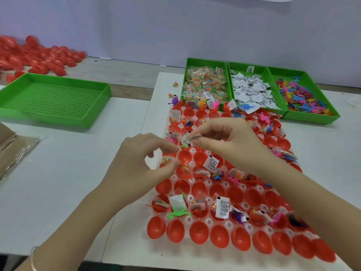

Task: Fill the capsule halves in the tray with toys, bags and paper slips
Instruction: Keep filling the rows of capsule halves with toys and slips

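A clear tray (209, 222) holds rows of red capsule halves (198, 232); several contain toys, bead bags and paper slips, others are bare. My right hand (224, 139) hovers over the tray's upper left part and pinches a white paper slip (185, 139) between thumb and forefinger. My left hand (136, 165) sits at the tray's left edge, its curled fingers pinching a small bag of coloured beads (166, 161) over a capsule half. A green toy (176, 213) lies across a lower row.
Three green bins at the back right hold bead bags (205, 83), paper slips (252, 89) and plastic toys (300, 98). A green perforated tray (52, 98) stands at the left. Loose red capsule halves (39, 57) are piled at the far left. Cardboard with plastic film (11, 151) lies at the left edge.
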